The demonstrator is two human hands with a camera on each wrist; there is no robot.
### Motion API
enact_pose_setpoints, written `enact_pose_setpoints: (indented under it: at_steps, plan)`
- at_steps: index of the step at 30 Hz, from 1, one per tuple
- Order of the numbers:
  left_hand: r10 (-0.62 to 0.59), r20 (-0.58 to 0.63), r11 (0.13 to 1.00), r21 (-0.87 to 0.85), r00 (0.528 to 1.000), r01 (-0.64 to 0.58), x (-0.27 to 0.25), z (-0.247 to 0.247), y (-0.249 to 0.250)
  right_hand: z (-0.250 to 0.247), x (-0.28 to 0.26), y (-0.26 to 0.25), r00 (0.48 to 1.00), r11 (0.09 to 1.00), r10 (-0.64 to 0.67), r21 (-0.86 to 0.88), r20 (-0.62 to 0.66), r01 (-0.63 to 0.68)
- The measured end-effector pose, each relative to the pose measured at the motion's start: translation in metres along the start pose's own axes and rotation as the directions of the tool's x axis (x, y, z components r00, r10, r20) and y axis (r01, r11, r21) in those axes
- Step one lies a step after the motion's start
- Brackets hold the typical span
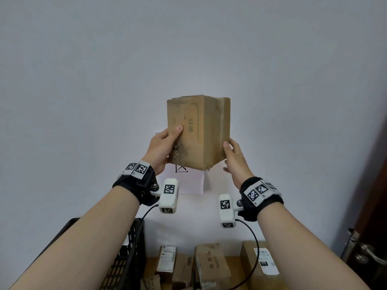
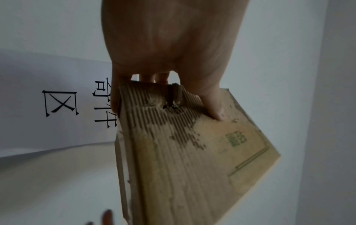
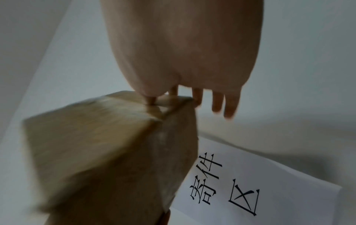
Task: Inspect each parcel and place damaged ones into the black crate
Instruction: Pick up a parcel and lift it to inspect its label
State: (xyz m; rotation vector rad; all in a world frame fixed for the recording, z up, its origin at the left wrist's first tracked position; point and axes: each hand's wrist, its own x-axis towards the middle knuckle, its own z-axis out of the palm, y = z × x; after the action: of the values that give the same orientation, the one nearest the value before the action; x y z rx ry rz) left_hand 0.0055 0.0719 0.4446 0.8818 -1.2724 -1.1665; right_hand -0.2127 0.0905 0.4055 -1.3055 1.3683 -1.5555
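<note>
I hold a brown cardboard parcel [image 1: 199,132] upright in the air before the wall. My left hand [image 1: 167,141] grips its lower left side, thumb on the front face. The left wrist view shows the parcel [image 2: 192,159] with a torn patch [image 2: 169,115] of bare corrugation and a small hole near my thumb. My right hand [image 1: 230,151] pinches the lower right edge. In the right wrist view, blurred, its thumb and forefinger [image 3: 173,94] hold a corner of the parcel [image 3: 106,152] while two fingers stick out free. The black crate [image 1: 125,258] stands low on the left, under my left forearm.
Several other cardboard parcels [image 1: 211,264] lie on the wooden table below, some with white labels [image 1: 166,260]. A white paper sign [image 1: 188,183] with black characters hangs on the wall behind the held parcel. A dark door with a metal handle [image 1: 368,252] stands at the right.
</note>
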Motion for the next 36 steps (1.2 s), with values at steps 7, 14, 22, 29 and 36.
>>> enact_pose_setpoints:
  at_steps: [7, 14, 22, 29, 36]
  plan:
    - [0.027, -0.018, 0.998, 0.057, 0.999, -0.026, 0.002, -0.001, -0.007, 0.002, 0.001, -0.02, 0.991, 0.986, -0.081, 0.155, 0.106, 0.064]
    - [0.03, -0.048, 0.999, 0.016, 0.998, -0.029, 0.0, -0.006, -0.003, 0.006, 0.0, -0.03, 0.978, 0.979, -0.125, 0.177, 0.165, 0.095]
    - [0.049, -0.034, 0.999, 0.001, 0.998, -0.049, 0.001, -0.01, 0.002, 0.011, 0.006, -0.031, 0.972, 0.964, -0.183, 0.223, 0.149, 0.147]
    - [0.086, -0.012, 0.996, 0.023, 0.996, -0.086, 0.007, -0.004, 0.005, 0.01, 0.01, -0.034, 0.973, 0.952, -0.203, 0.254, 0.106, 0.171]
    - [0.027, -0.007, 0.998, 0.058, 1.0, -0.026, 0.007, 0.003, 0.011, 0.002, 0.007, -0.035, 0.968, 0.932, -0.249, 0.274, 0.012, 0.236]
